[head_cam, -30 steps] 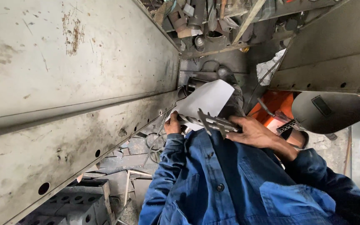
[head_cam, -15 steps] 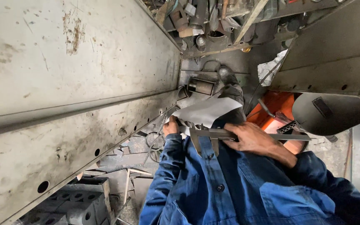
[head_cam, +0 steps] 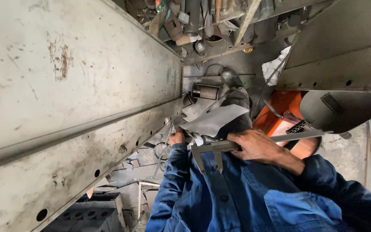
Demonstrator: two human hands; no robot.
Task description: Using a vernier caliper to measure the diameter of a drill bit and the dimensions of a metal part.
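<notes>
My left hand (head_cam: pixel 177 136) grips the near edge of a thin grey metal sheet (head_cam: pixel 214 120), held tilted in front of my blue work jacket. My right hand (head_cam: pixel 257 147) is closed around a steel vernier caliper (head_cam: pixel 230 146). The caliper's beam runs out to the right. Its two jaws (head_cam: pixel 207 159) point down toward my chest, just below the sheet. Whether the jaws touch the sheet is not clear.
A long grey steel channel with holes (head_cam: pixel 78 129) fills the left side. Another perforated steel panel (head_cam: pixel 344 56) hangs at the upper right, above an orange machine (head_cam: pixel 282 109) and a dark round plate (head_cam: pixel 344 109). Tools and scrap crowd the top; a black crate (head_cam: pixel 91 215) lies lower left.
The caliper has swung from slanting up against the sheet to lying nearly level with its jaws down. The sheet has tipped lower and flatter.
</notes>
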